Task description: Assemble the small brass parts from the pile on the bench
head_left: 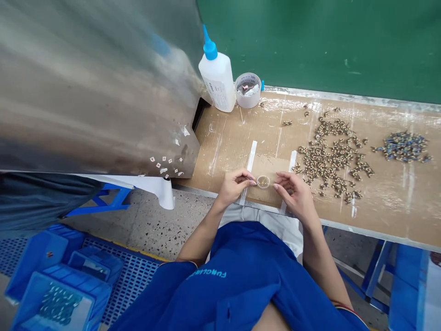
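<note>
Between your left hand [236, 186] and right hand [292, 195], a small clear cup [263, 182] sits on the cardboard-covered bench [234, 142]. Your left fingers pinch a thin item [252, 182]; your right fingers curl inward, grip unclear. Beyond your right hand lie brass fittings [329, 161], then bluish fittings [403, 146]; beyond your left, a blue-capped glue bottle [217, 78].

Small-parts assembly workshop, factory floor. Cardboard-covered tabletop [389, 207] carries loose heaps of small brass fittings [327, 161] and blue-coated parts [403, 146], plus white squeeze bottle [218, 82] with blue nozzle. Blue plastic parts bins [60, 289] stand on plastic floor grating [134, 287] beside speckled terrazzo floor [165, 225]. Worker in blue uniform polo [241, 276]; green wall [310, 41] behind tabletop
</note>
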A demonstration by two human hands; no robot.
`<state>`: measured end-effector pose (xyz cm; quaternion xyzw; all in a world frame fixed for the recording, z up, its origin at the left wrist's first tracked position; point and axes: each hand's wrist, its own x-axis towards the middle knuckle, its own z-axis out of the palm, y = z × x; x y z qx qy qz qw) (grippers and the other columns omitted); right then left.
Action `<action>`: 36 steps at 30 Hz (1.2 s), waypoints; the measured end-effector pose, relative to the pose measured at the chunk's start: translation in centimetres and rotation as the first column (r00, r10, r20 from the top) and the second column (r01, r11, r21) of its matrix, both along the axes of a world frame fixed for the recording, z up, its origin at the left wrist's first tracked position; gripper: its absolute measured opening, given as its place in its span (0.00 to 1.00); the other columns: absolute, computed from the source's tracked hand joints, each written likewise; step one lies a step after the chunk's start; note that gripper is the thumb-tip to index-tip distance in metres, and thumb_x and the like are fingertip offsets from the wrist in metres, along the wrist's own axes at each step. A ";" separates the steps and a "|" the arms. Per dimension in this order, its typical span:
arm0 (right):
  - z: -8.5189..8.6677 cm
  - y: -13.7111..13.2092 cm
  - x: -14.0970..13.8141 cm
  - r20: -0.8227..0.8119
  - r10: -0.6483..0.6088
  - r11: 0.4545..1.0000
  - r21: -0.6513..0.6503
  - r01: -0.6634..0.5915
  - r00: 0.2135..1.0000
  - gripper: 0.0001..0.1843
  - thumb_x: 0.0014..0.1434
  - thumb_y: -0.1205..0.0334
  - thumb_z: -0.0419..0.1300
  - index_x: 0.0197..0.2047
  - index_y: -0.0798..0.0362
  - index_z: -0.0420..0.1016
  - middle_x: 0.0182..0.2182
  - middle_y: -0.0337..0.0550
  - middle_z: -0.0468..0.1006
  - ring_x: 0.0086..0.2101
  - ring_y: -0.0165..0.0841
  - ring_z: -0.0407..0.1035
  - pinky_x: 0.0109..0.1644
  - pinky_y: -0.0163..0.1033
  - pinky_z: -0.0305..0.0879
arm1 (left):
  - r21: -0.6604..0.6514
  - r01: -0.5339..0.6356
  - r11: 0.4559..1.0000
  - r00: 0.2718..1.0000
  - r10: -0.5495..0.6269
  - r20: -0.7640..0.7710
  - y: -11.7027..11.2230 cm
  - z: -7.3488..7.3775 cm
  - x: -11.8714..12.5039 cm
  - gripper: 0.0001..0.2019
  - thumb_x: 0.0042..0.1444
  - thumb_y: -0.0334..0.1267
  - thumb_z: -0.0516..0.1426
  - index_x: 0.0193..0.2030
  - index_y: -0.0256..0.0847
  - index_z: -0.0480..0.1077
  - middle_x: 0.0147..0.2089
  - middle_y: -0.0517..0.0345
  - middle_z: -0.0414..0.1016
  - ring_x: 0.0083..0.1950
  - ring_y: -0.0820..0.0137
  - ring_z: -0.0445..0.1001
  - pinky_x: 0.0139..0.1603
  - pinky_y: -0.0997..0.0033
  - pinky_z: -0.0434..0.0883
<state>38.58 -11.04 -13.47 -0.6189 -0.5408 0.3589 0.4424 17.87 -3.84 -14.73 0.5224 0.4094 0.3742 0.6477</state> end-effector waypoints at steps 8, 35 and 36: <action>0.1 2.1 -0.8 -0.030 0.032 0.999 -0.042 -0.034 0.999 0.18 0.66 0.44 0.64 0.43 0.50 0.82 0.33 0.44 0.83 0.29 0.34 0.74 0.32 0.39 0.72 | 0.152 0.033 0.988 0.999 -0.037 0.023 1.3 -0.3 -0.3 0.17 0.52 0.51 0.72 0.29 0.38 0.80 0.30 0.54 0.79 0.32 0.72 0.77 0.33 0.75 0.74; 0.4 1.8 0.0 0.105 0.119 0.989 0.078 -0.127 0.987 0.14 0.68 0.49 0.63 0.35 0.46 0.83 0.38 0.46 0.82 0.39 0.38 0.75 0.41 0.45 0.71 | 0.211 0.057 0.976 0.998 -0.047 -0.052 1.0 -1.6 -0.6 0.12 0.59 0.48 0.69 0.41 0.41 0.85 0.35 0.53 0.79 0.35 0.72 0.74 0.34 0.73 0.71; 0.3 1.8 0.0 0.070 0.101 0.992 0.066 -0.106 0.992 0.15 0.68 0.47 0.64 0.35 0.46 0.83 0.38 0.46 0.82 0.39 0.38 0.75 0.41 0.44 0.71 | 0.199 0.048 0.979 0.998 -0.040 -0.044 1.0 -1.7 -0.6 0.13 0.58 0.49 0.69 0.40 0.41 0.84 0.36 0.53 0.79 0.35 0.72 0.75 0.34 0.73 0.72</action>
